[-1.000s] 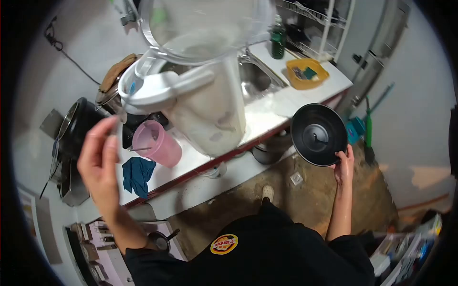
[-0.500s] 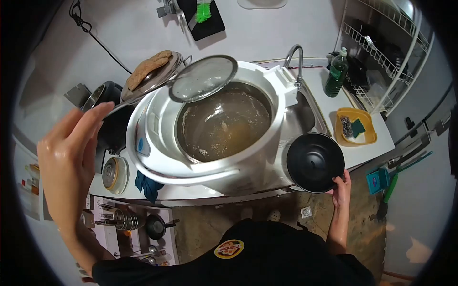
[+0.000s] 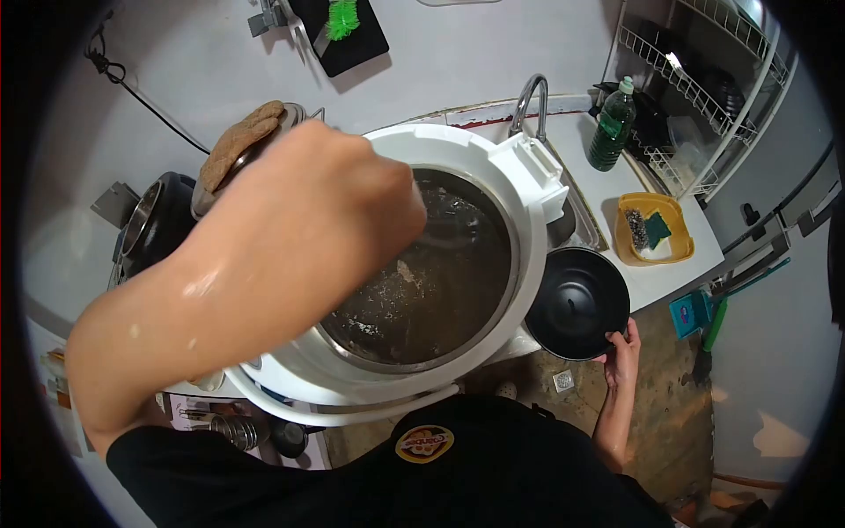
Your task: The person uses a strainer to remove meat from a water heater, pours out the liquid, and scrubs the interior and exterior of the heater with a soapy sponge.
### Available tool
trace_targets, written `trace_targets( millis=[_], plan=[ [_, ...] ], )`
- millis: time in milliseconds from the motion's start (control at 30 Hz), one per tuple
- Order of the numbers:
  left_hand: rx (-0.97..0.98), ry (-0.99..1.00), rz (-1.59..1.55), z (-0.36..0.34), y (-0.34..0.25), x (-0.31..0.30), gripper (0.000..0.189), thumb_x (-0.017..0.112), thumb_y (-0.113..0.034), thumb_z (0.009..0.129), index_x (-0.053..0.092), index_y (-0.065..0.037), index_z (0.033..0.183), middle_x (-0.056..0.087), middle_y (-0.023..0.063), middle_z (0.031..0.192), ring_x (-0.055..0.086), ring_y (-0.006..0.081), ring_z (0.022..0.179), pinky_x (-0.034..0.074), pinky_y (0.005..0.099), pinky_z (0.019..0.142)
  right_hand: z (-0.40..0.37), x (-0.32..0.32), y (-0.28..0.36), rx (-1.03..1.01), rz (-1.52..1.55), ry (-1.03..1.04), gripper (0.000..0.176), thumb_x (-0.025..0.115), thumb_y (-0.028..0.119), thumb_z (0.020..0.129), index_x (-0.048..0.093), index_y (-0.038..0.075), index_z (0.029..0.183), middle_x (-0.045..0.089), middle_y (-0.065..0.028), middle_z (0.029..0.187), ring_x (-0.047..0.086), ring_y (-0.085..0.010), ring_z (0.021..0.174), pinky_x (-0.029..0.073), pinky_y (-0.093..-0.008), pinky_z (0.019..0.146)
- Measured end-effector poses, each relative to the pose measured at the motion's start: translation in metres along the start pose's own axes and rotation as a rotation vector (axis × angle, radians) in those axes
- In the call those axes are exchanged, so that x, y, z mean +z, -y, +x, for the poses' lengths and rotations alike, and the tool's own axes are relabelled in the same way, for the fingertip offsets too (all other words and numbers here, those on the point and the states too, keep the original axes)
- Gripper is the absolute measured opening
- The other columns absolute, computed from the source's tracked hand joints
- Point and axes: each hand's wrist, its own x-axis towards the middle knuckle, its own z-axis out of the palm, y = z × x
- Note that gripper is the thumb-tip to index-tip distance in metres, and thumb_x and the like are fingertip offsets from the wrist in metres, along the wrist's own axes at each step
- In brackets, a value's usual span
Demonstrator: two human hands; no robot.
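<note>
My left hand (image 3: pixel 370 189) is closed in a fist above a big white cooker (image 3: pixel 532 264) with an inner metal pot. Murky greyish-brown liquid (image 3: pixel 431 299) with pale floating bits fills the pot. Hidden under the fist and forearm is the mesh skimmer whose handle that hand gripped half a second ago. At the right, my right hand (image 3: pixel 622 352) grips the near rim of a round black bowl (image 3: pixel 576 299), thumb inside and fingers beneath. The bowl stands beside the cooker, its hollow facing up.
Behind the cooker rises a sink faucet (image 3: pixel 532 97). A green bottle (image 3: pixel 612 128) and a yellow tub (image 3: pixel 656 231) with a sponge and scourer stand at the right. A wire dish rack (image 3: pixel 695 97) is beyond them. At left are a dark pot (image 3: pixel 158 216) and a brown mitt (image 3: pixel 242 145).
My left hand has swung right and closed over the cooker, and the skimmer has gone from sight. The cooker appears nearer to me. My right hand keeps the bowl in nearly the same place.
</note>
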Motion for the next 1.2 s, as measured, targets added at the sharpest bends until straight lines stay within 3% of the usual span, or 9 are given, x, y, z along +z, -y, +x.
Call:
trace_targets(
  millis=[67,167,367,767,867,1067,1200],
  plan=[
    [0.061,-0.105,-0.042,0.01,0.008,0.019,0.011,0.061,-0.006,0.077,0.063,0.002,0.084,0.052,0.0152,0.057,0.057,0.0301,0.054,0.047,0.037,0.051,0.003,0.0,-0.001,-0.006,0.012,0.007,0.036,0.049,-0.004,0.077,0.049,0.002,0.113,0.061,-0.0097,0.091,0.066,-0.0197,0.065,0.06,-0.0345,0.044],
    [-0.016,0.106,0.141,0.017,0.016,0.02,0.01,0.062,-0.008,0.076,0.064,-0.001,0.083,0.054,0.0117,0.058,0.059,0.0271,0.055,0.047,0.0358,0.051,0.004,-0.002,-0.004,-0.009,0.009,0.012,0.035,0.049,-0.003,0.078,0.049,0.002,0.113,0.061,-0.0094,0.092,0.065,-0.0188,0.066,0.059,-0.0325,0.043],
    [0.066,0.118,0.41,0.008,0.02,0.015,0.007,0.064,-0.011,0.071,0.064,-0.005,0.075,0.058,0.0046,0.062,0.063,0.022,0.062,0.05,0.0322,0.054,0.006,-0.008,-0.008,0.003,0.0,-0.005,0.035,0.049,-0.001,0.079,0.049,0.002,0.113,0.06,-0.0091,0.096,0.065,-0.017,0.068,0.056,-0.029,0.039],
    [0.138,0.177,0.099,0.009,0.023,0.043,0.011,0.064,-0.018,0.069,0.065,-0.007,0.068,0.057,0.0085,0.054,0.061,0.0256,0.054,0.049,0.0349,0.051,0.002,-0.001,-0.004,0.03,0.031,-0.005,0.035,0.049,0.0,0.079,0.049,0.003,0.114,0.059,-0.0088,0.097,0.063,-0.0168,0.066,0.054,-0.028,0.039],
    [0.095,0.28,0.092,0.009,0.025,0.041,0.012,0.065,-0.019,0.07,0.066,-0.007,0.068,0.056,0.0093,0.053,0.06,0.027,0.054,0.048,0.0365,0.052,0.003,-0.002,-0.005,0.026,0.021,-0.009,0.035,0.049,0.0,0.079,0.049,0.003,0.114,0.059,-0.0092,0.097,0.063,-0.0176,0.068,0.056,-0.0295,0.042],
    [0.072,0.232,0.015,0.001,0.028,0.038,0.014,0.069,-0.023,0.071,0.068,-0.009,0.069,0.057,0.0095,0.053,0.058,0.0291,0.054,0.047,0.0377,0.054,0.006,-0.008,-0.008,0.064,0.038,0.007,0.04,0.05,0.002,0.08,0.045,0.003,0.12,0.058,-0.0117,0.102,0.065,-0.019,0.07,0.059,-0.0325,0.045],
    [0.003,0.326,-0.054,-0.003,0.031,0.034,0.013,0.069,-0.023,0.07,0.07,-0.01,0.072,0.058,0.0106,0.056,0.059,0.0293,0.057,0.047,0.0381,0.056,0.005,-0.005,-0.006,0.12,0.044,0.032,0.043,0.051,0.006,0.079,0.044,0.003,0.121,0.057,-0.0139,0.106,0.065,-0.0206,0.075,0.059,-0.0322,0.048]
  ],
)
